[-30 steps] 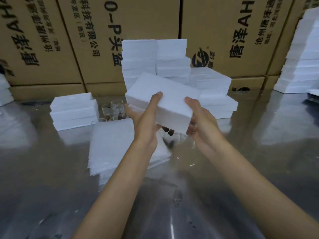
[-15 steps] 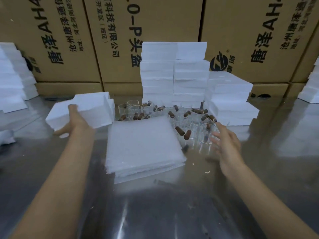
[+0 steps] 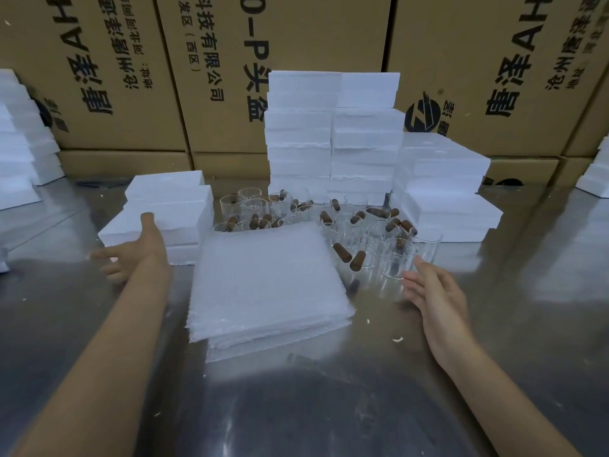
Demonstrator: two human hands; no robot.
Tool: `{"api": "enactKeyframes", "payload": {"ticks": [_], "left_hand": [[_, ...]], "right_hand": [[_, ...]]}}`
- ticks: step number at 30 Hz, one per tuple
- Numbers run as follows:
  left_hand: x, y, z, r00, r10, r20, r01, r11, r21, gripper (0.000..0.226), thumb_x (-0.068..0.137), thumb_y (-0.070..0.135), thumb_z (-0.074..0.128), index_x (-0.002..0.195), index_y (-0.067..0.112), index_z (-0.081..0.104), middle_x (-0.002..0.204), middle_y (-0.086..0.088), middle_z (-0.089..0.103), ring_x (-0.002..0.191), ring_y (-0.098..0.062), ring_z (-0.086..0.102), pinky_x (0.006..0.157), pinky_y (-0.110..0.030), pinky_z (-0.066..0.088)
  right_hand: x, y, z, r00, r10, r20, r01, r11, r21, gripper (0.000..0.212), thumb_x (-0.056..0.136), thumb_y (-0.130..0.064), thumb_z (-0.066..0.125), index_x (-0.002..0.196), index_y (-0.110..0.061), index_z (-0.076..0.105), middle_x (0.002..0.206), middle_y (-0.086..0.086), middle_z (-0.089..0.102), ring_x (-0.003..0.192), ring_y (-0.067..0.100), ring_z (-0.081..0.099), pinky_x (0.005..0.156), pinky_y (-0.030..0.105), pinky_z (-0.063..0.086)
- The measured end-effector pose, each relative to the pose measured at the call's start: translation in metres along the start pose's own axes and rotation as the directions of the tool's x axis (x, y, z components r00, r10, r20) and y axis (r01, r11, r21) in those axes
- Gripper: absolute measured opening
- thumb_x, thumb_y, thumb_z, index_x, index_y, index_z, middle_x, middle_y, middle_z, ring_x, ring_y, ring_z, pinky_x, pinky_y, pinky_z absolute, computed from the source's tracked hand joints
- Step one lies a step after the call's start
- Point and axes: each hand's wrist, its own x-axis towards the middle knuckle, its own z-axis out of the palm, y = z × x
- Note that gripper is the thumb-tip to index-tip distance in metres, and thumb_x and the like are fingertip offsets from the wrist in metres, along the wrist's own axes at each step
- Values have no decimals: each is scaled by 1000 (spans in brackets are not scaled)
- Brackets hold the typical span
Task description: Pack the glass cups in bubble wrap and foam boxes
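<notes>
Glass cups (image 3: 333,225) cluster on bench (image 3: 329,407) behind bubble wrap stack (image 3: 268,285). Foam box (image 3: 164,216), held half a second ago, now sits on left pile; left hand (image 3: 131,255) open, released. Right hand (image 3: 431,288) open, reaching nearest cup (image 3: 397,258): next pack cycle likely starting.

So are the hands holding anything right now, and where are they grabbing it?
Nothing is held. The left hand is open beside the foam boxes, and the right hand reaches with straight fingers toward a glass cup.
</notes>
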Motion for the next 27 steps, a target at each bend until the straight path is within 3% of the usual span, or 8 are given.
{"api": "enactKeyframes", "payload": {"ticks": [3, 5, 9, 13, 16, 20, 23, 27], "left_hand": [[-9, -9, 12, 998, 35, 53, -27, 990, -141, 111, 77, 60, 65, 158, 20, 1, 158, -12, 17, 140, -35, 32, 111, -47, 38], [-16, -11, 19, 993, 38, 111, -22, 989, -147, 102, 81, 52, 67, 157, 22, 6, 156, -11, 18, 133, -36, 40, 105, -47, 47], [-21, -1, 29, 990, 49, 128, -43, 998, -50, 93, 88, 49, 63, 156, 18, 9, 156, -12, 21, 133, -35, 41, 106, -42, 45], [-17, 8, 36, 985, 64, 162, -72, 997, 40, 90, 88, 53, 62, 154, 16, 14, 152, -13, 28, 133, -33, 40, 98, -39, 46], [-14, 15, 35, 982, 31, 188, -35, 999, 20, 91, 83, 60, 64, 151, 18, 19, 149, -12, 32, 130, -31, 44, 94, -38, 49], [-21, 20, 31, 994, 20, 108, -17, 999, -31, 96, 83, 56, 64, 153, 18, 12, 156, -10, 23, 137, -32, 37, 104, -41, 46], [-39, 26, 31, 983, 176, 59, -177, 984, -4, 83, 90, 45, 62, 152, 11, 18, 157, -13, 21, 142, -30, 31, 110, -40, 34], [-75, 45, 40, 857, 458, 237, -492, 864, 108, 40, 91, 32, 60, 126, 14, 50, 143, -15, 35, 133, -33, 39, 99, -40, 42]], "right_hand": [[1, 1, 0, 1000, -10, 7, 9, 1000, 16, 22, 90, -31, 71, 102, -13, 64, 107, 20, 71, 92, 20, 66, 84, 30, 54], [2, 1, 0, 1000, -12, 11, 11, 1000, 23, 21, 91, -30, 70, 101, -13, 64, 103, 18, 71, 92, 20, 65, 86, 31, 53], [5, 2, -1, 1000, -20, 15, 20, 999, 30, 21, 91, -30, 69, 101, -12, 64, 98, 14, 72, 90, 19, 67, 84, 30, 54], [8, 6, -2, 999, -40, 32, 40, 999, 1, 20, 91, -30, 69, 103, -13, 66, 93, 8, 73, 85, 13, 68, 79, 27, 54], [10, 9, -3, 998, -44, 34, 44, 999, 9, 18, 90, -27, 69, 103, -14, 67, 88, 5, 74, 81, 10, 68, 75, 23, 55], [12, 9, -4, 998, -44, 37, 43, 999, 28, 20, 91, -25, 69, 104, -11, 67, 86, 4, 73, 80, 11, 67, 74, 22, 56], [11, 9, -4, 998, -41, 42, 40, 998, 39, 19, 92, -24, 68, 105, -10, 67, 85, 4, 72, 79, 10, 66, 72, 20, 55], [13, 9, -5, 999, -18, 40, 16, 999, 42, 23, 91, -23, 68, 108, -7, 66, 87, 4, 69, 78, 10, 64, 74, 22, 54]]}}
